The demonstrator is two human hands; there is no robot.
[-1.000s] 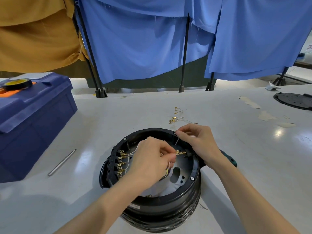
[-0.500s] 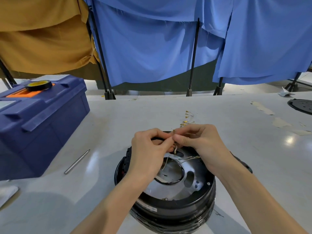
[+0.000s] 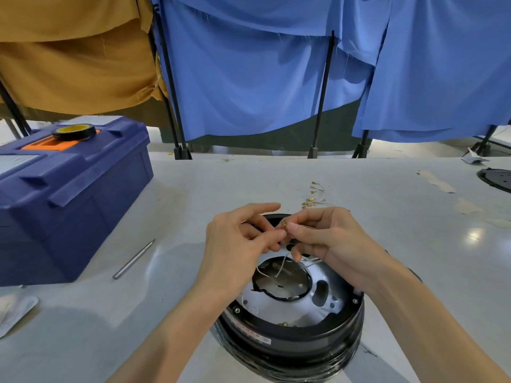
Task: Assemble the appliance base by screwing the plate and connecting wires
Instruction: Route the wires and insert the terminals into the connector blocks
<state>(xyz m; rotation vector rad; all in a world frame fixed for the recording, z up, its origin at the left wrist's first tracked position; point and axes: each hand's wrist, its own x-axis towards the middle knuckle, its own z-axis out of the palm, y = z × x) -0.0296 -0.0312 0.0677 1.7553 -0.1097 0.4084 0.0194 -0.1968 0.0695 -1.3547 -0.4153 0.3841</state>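
The round black appliance base (image 3: 290, 338) sits on the table in front of me, with a silver metal plate (image 3: 318, 302) fixed inside it. Thin white wires (image 3: 279, 269) rise from the plate's centre hole. Above the base's far rim, my left hand (image 3: 237, 244) and my right hand (image 3: 331, 239) meet fingertip to fingertip. Between them they pinch a small brass wire terminal (image 3: 284, 223). My hands hide the far half of the base.
A blue toolbox (image 3: 69, 200) with a tape roll (image 3: 74, 131) on its lid stands at the left. A metal rod (image 3: 134, 259) lies beside it. Loose brass-tipped wires (image 3: 313, 196) lie beyond the base. A black disc (image 3: 497, 178) sits at the far right edge.
Both hands have lifted out of the base, bringing the wire end up above the far rim. The view has shifted so the base appears lower and more to the right.
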